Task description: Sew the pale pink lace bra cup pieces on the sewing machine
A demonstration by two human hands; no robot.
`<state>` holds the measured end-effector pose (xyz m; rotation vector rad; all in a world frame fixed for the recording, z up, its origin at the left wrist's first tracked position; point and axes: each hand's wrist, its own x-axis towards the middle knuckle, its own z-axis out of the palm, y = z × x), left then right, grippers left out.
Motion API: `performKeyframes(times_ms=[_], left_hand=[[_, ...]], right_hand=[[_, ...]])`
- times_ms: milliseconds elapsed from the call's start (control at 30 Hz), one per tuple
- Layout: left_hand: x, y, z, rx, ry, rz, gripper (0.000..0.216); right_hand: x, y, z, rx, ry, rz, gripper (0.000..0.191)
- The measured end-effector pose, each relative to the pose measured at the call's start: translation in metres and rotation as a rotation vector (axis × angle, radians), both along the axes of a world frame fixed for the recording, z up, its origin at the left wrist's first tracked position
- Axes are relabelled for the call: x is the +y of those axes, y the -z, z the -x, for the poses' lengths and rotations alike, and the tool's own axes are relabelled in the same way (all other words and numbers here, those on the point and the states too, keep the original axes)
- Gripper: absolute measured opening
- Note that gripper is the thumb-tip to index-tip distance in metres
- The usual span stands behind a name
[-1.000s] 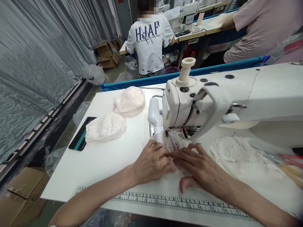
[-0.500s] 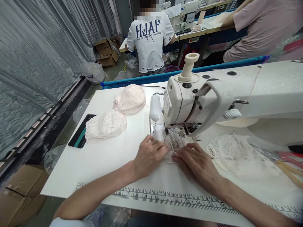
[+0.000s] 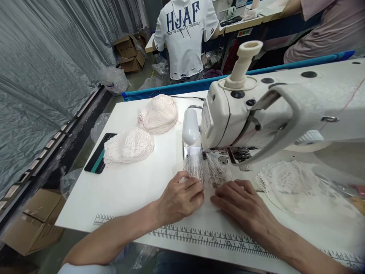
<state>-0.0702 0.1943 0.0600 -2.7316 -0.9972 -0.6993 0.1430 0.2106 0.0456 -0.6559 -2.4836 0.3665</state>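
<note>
A piece of white lace fabric [image 3: 195,167] lies under the presser foot of a white sewing machine [image 3: 219,121]. It fans out to both sides of the needle area. My left hand [image 3: 181,199] is closed, its curled fingers gripping the near left edge of the lace. On the right, my right hand [image 3: 241,201] has its fingers together on the lace's near right part; the fingertips' undersides are hidden. A small gap of tabletop shows between the two hands.
Left on the white table [image 3: 148,182] are a white lace cup [image 3: 129,146], a pinkish cup [image 3: 159,114] and a dark flat item [image 3: 98,160]. More lace [image 3: 288,182] lies at right. A printed ruler [image 3: 199,236] runs along the front. A person [image 3: 185,38] sits beyond.
My hands have moved slightly apart and a little toward me, and the lace before the needle is spread more. The view has shifted, so the machine looks larger.
</note>
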Motion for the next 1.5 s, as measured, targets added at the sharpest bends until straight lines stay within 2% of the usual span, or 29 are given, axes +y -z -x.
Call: performKeyframes(times_ms=[133,267,633,767,1000,1133,1267,1500], left_hand=[[0.000,0.000,-0.001,0.016,0.014,-0.001,0.012],[-0.002,-0.003,-0.001,0.039,-0.001,-0.003,0.010],[-0.007,-0.007,-0.001,0.099,-0.026,0.039,0.013],[-0.005,-0.005,-0.001,0.096,-0.033,0.033,0.013],[0.024,-0.002,0.000,0.132,-0.100,-0.029,0.015],[0.043,-0.001,0.002,0.161,-0.120,-0.035,0.013],[0.054,-0.002,0.002,0.175,-0.163,-0.050,0.018],[0.056,-0.001,-0.004,0.214,-0.176,-0.047,0.018]], right_hand=[[0.002,-0.001,0.000,0.014,-0.052,0.018,0.022],[0.004,-0.001,0.000,0.010,-0.082,-0.036,0.020],[0.005,-0.002,0.003,0.023,-0.058,-0.100,0.012],[0.012,-0.007,0.004,0.032,-0.067,-0.077,0.033],[0.044,-0.003,0.008,-0.175,0.089,-0.351,0.048],[0.055,0.002,0.011,-0.203,0.215,-0.405,0.055],[0.062,0.008,0.010,-0.154,0.286,-0.435,0.050],[0.075,0.016,0.008,-0.053,0.277,-0.473,0.047]])
